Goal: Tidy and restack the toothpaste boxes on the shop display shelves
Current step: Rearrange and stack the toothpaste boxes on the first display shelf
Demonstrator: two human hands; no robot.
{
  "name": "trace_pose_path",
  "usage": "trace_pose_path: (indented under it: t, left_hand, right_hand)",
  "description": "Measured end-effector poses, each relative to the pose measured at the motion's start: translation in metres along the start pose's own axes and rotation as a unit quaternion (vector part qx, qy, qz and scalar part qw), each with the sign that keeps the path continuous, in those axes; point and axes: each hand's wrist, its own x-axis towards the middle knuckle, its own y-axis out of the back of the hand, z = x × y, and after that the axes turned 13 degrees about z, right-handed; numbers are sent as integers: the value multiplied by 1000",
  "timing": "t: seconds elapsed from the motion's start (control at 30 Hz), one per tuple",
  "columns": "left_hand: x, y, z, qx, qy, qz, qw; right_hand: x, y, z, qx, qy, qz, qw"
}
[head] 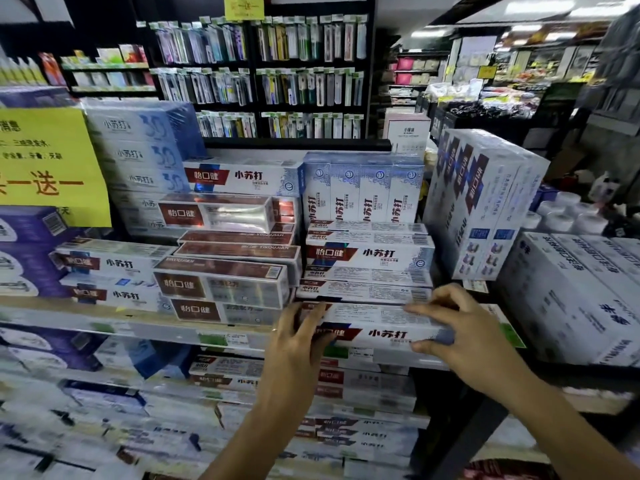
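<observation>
Toothpaste box (pixel 391 332): white, with dark red label panel and black characters. Sign (pixel 45 161): yellow, orange lettering. Right of the sign, stacked boxes (pixel 221 284): brown and silver. Below the sign, packs (pixel 20 261): purple and white.

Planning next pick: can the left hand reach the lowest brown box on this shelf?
Likely yes, nothing stands between; the lowest brown box sits just beside the left hand, but that hand grips the white box.
</observation>
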Motion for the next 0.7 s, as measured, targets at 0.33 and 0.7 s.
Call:
trace_pose_path:
  t: [0.33,0.7]
  left_hand:
    - [-2,-17,-8,5,-32,86,996]
    - [-9,-20,-8,32,-54,69,996]
  right_hand:
    - [-4,-28,2,-127,89,127,980]
    - [-6,-30,-4,-121,75,107,984]
